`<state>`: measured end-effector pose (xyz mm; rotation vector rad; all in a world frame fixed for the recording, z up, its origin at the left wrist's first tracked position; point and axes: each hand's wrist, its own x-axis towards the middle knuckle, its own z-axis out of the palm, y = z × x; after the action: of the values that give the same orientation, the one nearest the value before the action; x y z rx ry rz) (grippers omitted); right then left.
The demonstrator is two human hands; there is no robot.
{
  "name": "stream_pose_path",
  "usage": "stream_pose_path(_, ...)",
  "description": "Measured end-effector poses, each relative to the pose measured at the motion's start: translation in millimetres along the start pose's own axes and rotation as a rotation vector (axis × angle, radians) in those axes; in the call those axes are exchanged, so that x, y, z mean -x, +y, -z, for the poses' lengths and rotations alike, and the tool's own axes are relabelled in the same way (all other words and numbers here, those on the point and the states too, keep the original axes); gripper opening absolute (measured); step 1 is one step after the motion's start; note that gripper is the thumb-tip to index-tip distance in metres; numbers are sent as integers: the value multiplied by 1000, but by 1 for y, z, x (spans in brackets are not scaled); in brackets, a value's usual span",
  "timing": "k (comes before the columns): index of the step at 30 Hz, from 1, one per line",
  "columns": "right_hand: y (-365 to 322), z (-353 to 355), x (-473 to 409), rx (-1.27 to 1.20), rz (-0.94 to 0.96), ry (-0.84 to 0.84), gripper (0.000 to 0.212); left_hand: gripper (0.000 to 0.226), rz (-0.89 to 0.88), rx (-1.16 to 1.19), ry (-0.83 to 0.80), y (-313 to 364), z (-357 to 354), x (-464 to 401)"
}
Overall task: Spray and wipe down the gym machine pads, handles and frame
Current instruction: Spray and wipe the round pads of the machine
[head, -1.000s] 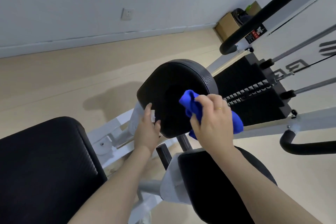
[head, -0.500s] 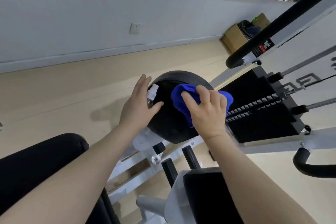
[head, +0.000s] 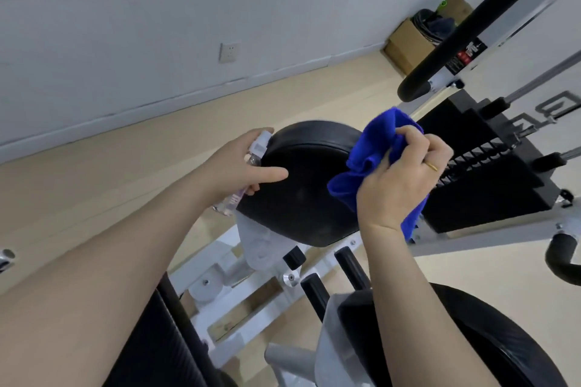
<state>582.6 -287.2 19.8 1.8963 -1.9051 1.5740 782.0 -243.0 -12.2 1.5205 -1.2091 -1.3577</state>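
Observation:
A round black pad [head: 306, 185] of the gym machine stands at the centre on a white frame [head: 251, 280]. My left hand [head: 239, 163] holds a small clear spray bottle [head: 256, 151] against the pad's left edge, thumb lying on the pad face. My right hand [head: 405, 179] grips a bunched blue cloth [head: 377, 148] at the pad's right edge, lifted slightly off the face. A second black pad [head: 456, 339] lies below my right forearm. A black seat pad [head: 157, 342] sits at the lower left.
The black weight stack [head: 490, 179] with guide rods stands right of the pad. A black padded handle bar [head: 465, 28] runs across the upper right, and a curved black grip [head: 562, 261] shows at the right edge. A cardboard box [head: 408, 47] sits by the grey wall.
My right hand has drawn the cloth from the pad's face to its right edge. My left hand slid down the left edge, and the spray bottle now shows more fully.

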Motion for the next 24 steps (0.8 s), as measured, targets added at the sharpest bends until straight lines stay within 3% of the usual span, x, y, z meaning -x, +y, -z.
stream_pose_path(4,2,-11,6,3,67,22,28,28,21,-70,-24,5,13,-11)
stream_pose_path(8,0,-23,13,2,68,81,20,43,19,-108,101,-6,13,12)
stream_pose_path(10,-7,-27,38,-36,-34,43,24,43,1,-86,194,-14,6,27)
stream_pose_path(13,-22,-26,95,-236,-377,-272,33,45,-20,-60,312,-21,-6,43)
stream_pose_path(15,-30,-24,127,-300,-546,-509,17,46,-17,-26,330,-22,-9,47)
stream_pose_path(17,-39,-18,135,-344,-641,-593,10,50,-14,-16,316,-19,-9,49)
stream_pose_path(19,-49,-14,118,-366,-637,-495,17,54,-23,-47,301,-15,-10,51)
stream_pose_path(22,-59,-10,83,-447,-533,-189,13,48,-32,-52,311,-14,-11,52)
stream_pose_path(24,-55,-18,82,-393,-625,-141,19,46,-27,-53,303,-13,-11,51)
